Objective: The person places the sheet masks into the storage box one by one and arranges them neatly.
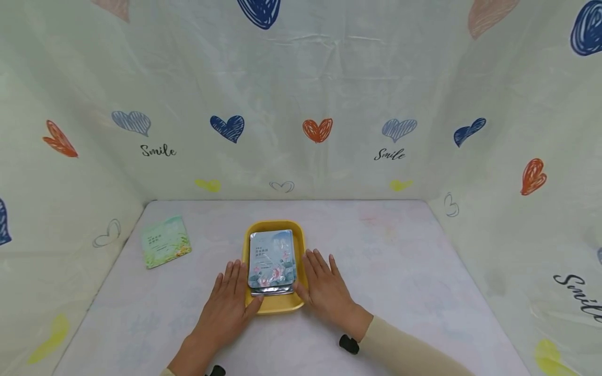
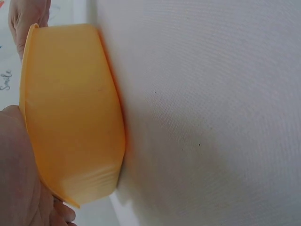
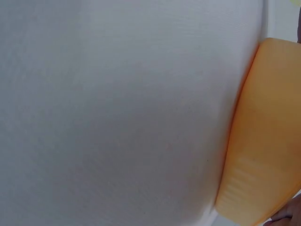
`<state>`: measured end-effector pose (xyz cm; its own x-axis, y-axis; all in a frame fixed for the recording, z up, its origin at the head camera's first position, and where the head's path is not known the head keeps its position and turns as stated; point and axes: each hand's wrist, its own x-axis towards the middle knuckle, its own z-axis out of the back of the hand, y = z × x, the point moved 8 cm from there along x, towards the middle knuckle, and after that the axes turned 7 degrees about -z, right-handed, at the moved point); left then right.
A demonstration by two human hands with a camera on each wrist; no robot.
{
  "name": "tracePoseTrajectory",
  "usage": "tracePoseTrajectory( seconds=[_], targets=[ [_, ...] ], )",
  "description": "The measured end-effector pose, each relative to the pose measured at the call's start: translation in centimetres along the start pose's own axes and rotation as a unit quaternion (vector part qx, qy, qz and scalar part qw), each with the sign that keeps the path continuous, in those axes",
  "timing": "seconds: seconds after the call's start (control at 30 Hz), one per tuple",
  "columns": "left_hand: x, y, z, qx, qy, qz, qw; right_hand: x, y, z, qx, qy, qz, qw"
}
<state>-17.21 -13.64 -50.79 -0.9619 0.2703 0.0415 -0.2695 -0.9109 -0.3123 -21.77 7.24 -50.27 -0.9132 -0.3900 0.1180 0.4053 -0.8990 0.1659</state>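
Observation:
In the head view a yellow plastic tray [image 1: 275, 304] with rounded corners stands on the table. Inside it lie stacked flat foil packets, the top one a pale blue packet [image 1: 271, 258] with pink flowers; a silver edge shows beneath. My left hand [image 1: 226, 305] lies along the tray's left side, fingers straight, thumb at the near left rim. On the right side my right hand [image 1: 329, 292] has its fingers extended, with the thumb over the rim. Both wrist views show the tray's outer wall [image 2: 75, 108] standing on the table.
A green packet [image 1: 166, 242] with a floral print lies flat on the white-covered table [image 1: 376, 250] at the back left. Behind and at both sides hangs a pale curtain [image 1: 277, 78] printed with hearts and words.

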Motion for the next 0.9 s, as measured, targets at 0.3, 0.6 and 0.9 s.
tracePoseTrajectory(
  seconds=[0.3, 0.6, 0.9],
  targets=[
    [0.1, 0.0, -0.1, 0.008, -0.011, -0.006, 0.9999, -0.5, 0.0, -0.4, -0.007, 0.01, 0.007, 1.0],
    [0.0, 0.3, 0.5, 0.018, -0.011, -0.008, 0.9998, -0.5, -0.2, -0.8, 0.003, 0.022, 0.002, 1.0],
    [0.2, 4.8, 3.0, 0.024, 0.001, 0.033, 0.9992, -0.6, 0.0, -0.8, 0.005, 0.028, 0.002, 1.0]
  ],
)
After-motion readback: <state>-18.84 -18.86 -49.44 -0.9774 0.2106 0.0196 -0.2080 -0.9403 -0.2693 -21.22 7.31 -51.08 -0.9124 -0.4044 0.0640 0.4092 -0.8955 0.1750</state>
